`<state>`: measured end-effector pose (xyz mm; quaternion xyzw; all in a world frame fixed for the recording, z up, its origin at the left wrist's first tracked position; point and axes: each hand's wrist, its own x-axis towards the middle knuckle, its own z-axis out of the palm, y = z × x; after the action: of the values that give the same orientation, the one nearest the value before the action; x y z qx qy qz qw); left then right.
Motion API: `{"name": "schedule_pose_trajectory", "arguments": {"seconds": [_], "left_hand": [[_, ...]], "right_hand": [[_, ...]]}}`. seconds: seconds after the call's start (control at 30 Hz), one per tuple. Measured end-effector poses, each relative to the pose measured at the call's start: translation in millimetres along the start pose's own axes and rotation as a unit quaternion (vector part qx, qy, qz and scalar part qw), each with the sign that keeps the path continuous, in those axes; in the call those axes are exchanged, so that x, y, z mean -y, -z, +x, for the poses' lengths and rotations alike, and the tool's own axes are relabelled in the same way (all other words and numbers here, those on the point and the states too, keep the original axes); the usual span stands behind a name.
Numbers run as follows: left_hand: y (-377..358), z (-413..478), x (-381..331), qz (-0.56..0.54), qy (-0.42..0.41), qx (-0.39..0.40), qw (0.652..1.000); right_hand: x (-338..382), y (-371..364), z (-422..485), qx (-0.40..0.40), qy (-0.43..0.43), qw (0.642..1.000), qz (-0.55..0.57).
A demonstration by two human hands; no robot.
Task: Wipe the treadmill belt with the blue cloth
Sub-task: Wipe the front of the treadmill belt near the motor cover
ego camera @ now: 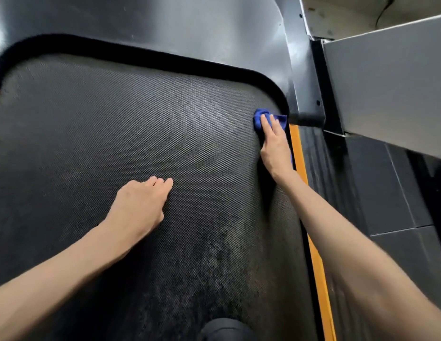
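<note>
The black textured treadmill belt [116, 131] fills most of the view. A small bunched blue cloth [258, 119] lies on the belt's far right corner, beside the curved black gap. My right hand [275, 143] presses down on the cloth with straight fingers; most of the cloth is hidden under it. My left hand [140, 205] rests flat on the middle of the belt, fingers straight and together, holding nothing.
A glossy black motor cover [177, 25] rises beyond the belt. An orange strip [297, 148] and a ribbed black side rail [322, 168] run along the right. A grey upright [386, 82] stands at the right, above dark floor tiles [386, 193]. A dark knee [224, 331] shows at the bottom.
</note>
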<state>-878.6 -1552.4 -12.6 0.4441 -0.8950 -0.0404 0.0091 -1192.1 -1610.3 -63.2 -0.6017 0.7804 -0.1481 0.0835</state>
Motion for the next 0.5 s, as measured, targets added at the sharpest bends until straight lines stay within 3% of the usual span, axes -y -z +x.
{"name": "schedule_pose_trajectory", "arguments": {"seconds": [0.1, 0.23, 0.33, 0.5], "left_hand": [[-4.2, -1.6, 2.7, -0.014, 0.007, -0.011, 1.0], [-11.2, -1.2, 1.5, -0.031, 0.018, -0.027, 0.999], [-18.3, -4.7, 0.4, -0.034, 0.022, -0.023, 0.999], [-23.0, -4.4, 1.8, -0.027, 0.012, -0.035, 0.999]], "right_hand": [[0.2, 0.5, -101.2, 0.0, -0.018, 0.999, 0.035], [-0.6, 0.2, -198.7, -0.063, -0.087, 0.993, 0.041], [5.1, -3.4, -168.6, -0.074, -0.108, 0.99, 0.044], [-11.7, -5.5, -31.0, -0.043, -0.024, 0.999, 0.022]]}}
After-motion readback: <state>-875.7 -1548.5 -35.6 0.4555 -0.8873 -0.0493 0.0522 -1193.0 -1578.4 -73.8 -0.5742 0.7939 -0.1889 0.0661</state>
